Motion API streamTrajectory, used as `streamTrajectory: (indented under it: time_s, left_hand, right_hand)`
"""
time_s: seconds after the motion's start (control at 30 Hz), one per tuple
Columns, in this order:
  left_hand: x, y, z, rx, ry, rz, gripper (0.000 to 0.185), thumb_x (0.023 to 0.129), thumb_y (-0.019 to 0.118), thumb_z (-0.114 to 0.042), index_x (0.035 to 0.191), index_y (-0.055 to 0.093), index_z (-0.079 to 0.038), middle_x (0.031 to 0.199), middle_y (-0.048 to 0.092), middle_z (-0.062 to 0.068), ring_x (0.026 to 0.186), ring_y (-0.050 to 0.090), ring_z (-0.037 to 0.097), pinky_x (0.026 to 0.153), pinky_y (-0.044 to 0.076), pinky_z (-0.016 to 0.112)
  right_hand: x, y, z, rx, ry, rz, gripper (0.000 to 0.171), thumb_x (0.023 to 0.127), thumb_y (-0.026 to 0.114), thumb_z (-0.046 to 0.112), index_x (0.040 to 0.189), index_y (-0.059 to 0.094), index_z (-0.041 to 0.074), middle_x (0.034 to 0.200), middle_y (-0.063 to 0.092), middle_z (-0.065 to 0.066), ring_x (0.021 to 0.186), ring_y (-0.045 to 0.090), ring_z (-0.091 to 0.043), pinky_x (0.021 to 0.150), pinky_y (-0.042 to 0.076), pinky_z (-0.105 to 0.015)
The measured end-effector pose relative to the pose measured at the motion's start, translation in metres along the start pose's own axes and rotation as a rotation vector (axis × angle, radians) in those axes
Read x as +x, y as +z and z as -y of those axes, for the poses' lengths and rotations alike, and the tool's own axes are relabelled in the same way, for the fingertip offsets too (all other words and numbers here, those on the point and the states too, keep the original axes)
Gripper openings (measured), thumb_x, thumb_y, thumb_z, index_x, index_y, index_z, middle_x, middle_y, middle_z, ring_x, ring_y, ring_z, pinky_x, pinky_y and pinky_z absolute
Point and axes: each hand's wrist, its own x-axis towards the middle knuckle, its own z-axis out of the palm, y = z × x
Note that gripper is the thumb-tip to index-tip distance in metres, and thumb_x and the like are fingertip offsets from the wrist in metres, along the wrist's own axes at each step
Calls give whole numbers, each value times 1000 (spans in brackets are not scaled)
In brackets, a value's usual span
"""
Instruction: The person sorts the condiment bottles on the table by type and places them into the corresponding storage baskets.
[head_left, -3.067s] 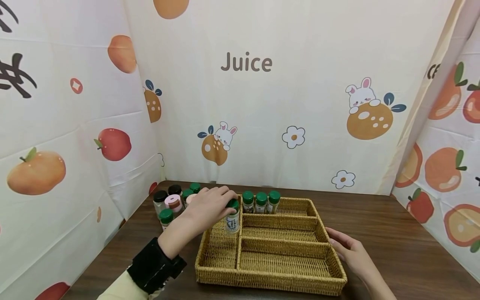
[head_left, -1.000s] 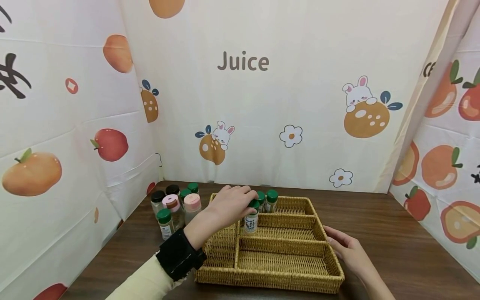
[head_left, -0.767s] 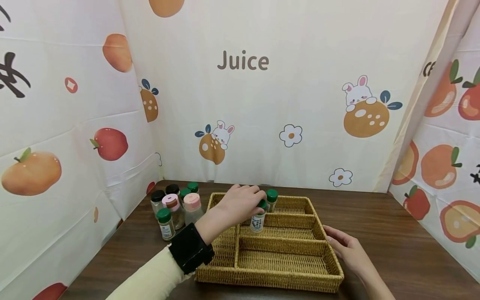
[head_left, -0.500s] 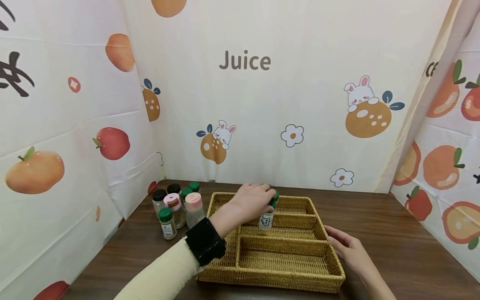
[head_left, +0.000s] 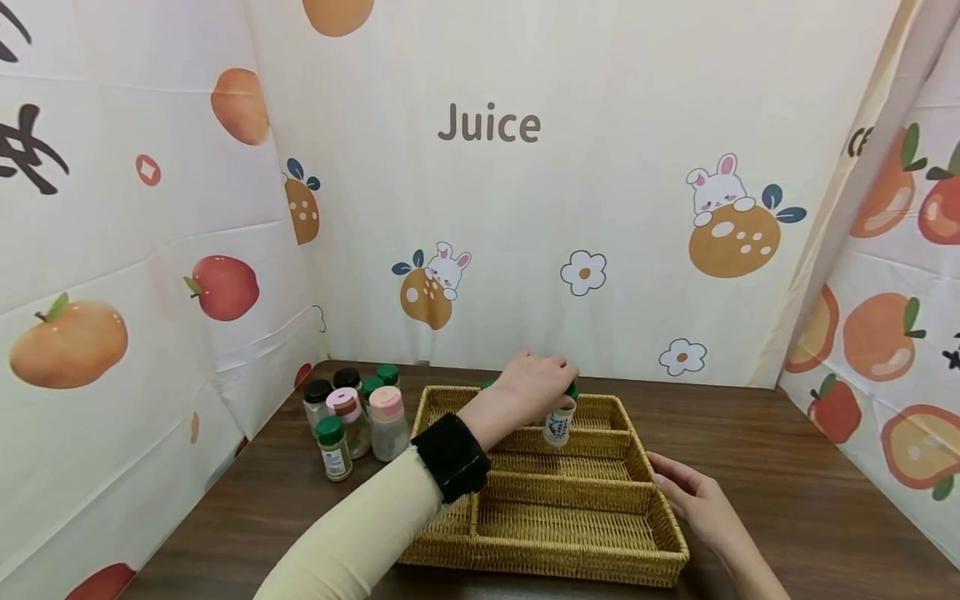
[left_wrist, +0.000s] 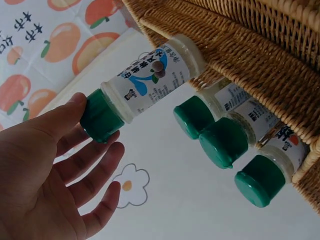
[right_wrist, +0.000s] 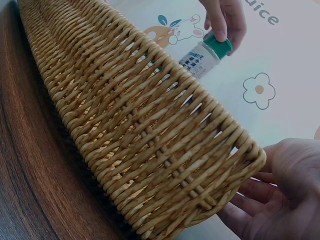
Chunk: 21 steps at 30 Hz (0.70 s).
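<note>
My left hand (head_left: 528,390) pinches the green cap of a spice jar (head_left: 558,427) over the woven basket (head_left: 577,558), near its back compartment. In the left wrist view the jar (left_wrist: 155,75) shows a white label with blue print, its cap between thumb and fingers. Beside it, three more green-capped jars (left_wrist: 225,142) stand in a compartment; from the head camera my left hand and arm mostly hide them. My right hand (head_left: 701,504) touches the basket's right outer side with relaxed fingers; in the right wrist view those fingers (right_wrist: 250,200) lie partly behind the basket's corner.
Left of the basket, a cluster of jars stands on the brown wooden table (head_left: 247,508): a pink-capped jar (head_left: 388,429), a green-capped jar (head_left: 334,454), black-capped jars (head_left: 317,404) and others. Dividers split the basket into several compartments. A printed curtain (head_left: 495,208) hangs behind.
My left hand has carried the spice jar rightward from the basket's left compartment, past the three standing jars, to their right. My right hand stays at the basket's side.
</note>
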Motion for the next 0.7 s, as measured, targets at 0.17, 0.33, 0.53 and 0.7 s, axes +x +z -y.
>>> streamTrajectory:
  time_s: [0.17, 0.33, 0.53, 0.7]
  left_hand:
    - [14, 1, 2, -28, -1, -25, 39, 99, 51, -53, 128, 58, -27, 113, 63, -11, 101, 62, 6, 84, 51, 29]
    - [26, 8, 4, -21, -17, -45, 39, 99, 50, -54, 127, 57, -27, 113, 61, -9, 101, 60, 9, 84, 49, 30]
    - [37, 20, 5, 21, -28, -59, 40, 98, 50, -55, 126, 56, -26, 117, 60, -8, 107, 59, 12, 86, 48, 30]
    - [47, 22, 2, 28, -18, -42, 39, 98, 51, -54, 126, 57, -28, 119, 62, -9, 110, 59, 11, 88, 48, 30]
  right_hand:
    - [-2, 0, 1, -7, -5, -9, 54, 105, 51, 21, 151, 37, -4, 152, 40, -29, 104, 57, 12, 90, 56, -25]
    - [-2, 0, 1, -12, -13, -4, 54, 105, 51, 21, 151, 36, -5, 152, 40, -30, 107, 58, 9, 91, 56, -26]
    - [-2, 1, 1, -10, -7, -4, 53, 105, 50, 20, 151, 37, -4, 153, 40, -28, 115, 59, 0, 93, 55, -27]
    - [-2, 0, 0, -24, -9, -16, 53, 105, 51, 21, 150, 38, -4, 151, 42, -28, 114, 59, 1, 93, 56, -28]
